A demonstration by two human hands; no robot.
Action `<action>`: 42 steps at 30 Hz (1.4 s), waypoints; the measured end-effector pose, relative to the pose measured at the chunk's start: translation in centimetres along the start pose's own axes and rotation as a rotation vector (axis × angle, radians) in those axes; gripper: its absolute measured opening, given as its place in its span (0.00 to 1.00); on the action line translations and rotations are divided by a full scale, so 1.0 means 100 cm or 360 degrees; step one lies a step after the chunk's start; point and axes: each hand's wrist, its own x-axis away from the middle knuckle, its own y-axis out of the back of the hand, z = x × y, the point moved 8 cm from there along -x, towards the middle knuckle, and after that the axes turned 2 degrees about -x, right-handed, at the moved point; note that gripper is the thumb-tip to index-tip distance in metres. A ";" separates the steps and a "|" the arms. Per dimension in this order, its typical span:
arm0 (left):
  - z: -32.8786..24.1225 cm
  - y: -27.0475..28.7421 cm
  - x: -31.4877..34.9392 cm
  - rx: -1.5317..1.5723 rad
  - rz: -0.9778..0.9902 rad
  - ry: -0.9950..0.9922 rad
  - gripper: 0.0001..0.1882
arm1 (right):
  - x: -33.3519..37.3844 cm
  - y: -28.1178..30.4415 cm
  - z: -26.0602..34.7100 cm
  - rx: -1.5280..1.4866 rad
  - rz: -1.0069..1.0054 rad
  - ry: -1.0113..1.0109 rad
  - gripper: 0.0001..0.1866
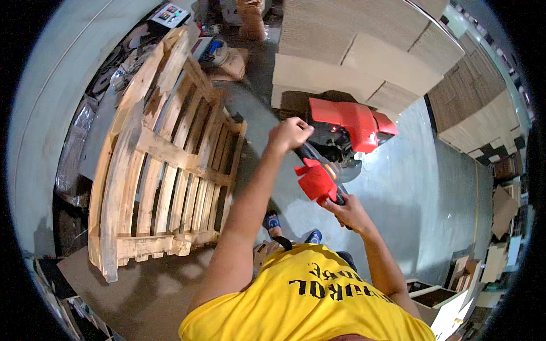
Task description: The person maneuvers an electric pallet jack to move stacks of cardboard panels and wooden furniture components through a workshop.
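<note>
Warehouse floor (409, 187) is bare grey concrete, pretty cramped. Both hands are on the handle (318, 170) of a red pallet jack (352, 122) right in front of the person: left hand (290, 133) fisted tight round the upper end, right hand (350, 211) wrapped shut on the lower end. Jack's nose sits up against a big stack of flat cardboard (341, 51). Wooden pallet (165, 159) stands on edge just to the left, more cardboard stacks (472, 108) off right.

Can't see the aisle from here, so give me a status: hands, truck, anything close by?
Left hand and right hand both shut on the red pallet truck's handle. Truck body against cardboard stacks. Wooden pallet standing to the left.
</note>
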 end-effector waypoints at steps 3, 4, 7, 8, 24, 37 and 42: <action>0.008 -0.004 -0.005 0.0274 -0.0019 0.0083 0.17 | 0.000 0.002 0.002 0.0014 -0.0028 0.0029 0.25; 0.013 -0.005 -0.007 0.0325 -0.0075 0.0043 0.17 | 0.002 0.001 0.005 0.0012 -0.0024 0.0048 0.25; 0.043 -0.003 -0.012 0.0361 -0.0164 -0.0026 0.17 | 0.007 -0.005 0.014 -0.0024 0.0018 0.0085 0.26; 0.054 0.001 -0.013 0.0355 -0.0183 -0.0041 0.17 | 0.006 -0.010 0.014 0.0003 0.0036 0.0111 0.27; 0.049 0.024 0.060 0.0699 -0.0215 0.0035 0.14 | 0.015 -0.056 -0.010 -0.0233 0.0046 0.0404 0.33; 0.051 0.035 0.080 0.0748 -0.0199 0.0056 0.14 | 0.026 -0.066 -0.010 -0.0034 0.0065 0.0462 0.65; 0.048 0.032 0.090 0.0679 -0.0241 0.0055 0.14 | 0.032 -0.058 -0.016 0.0020 0.0151 0.0434 0.64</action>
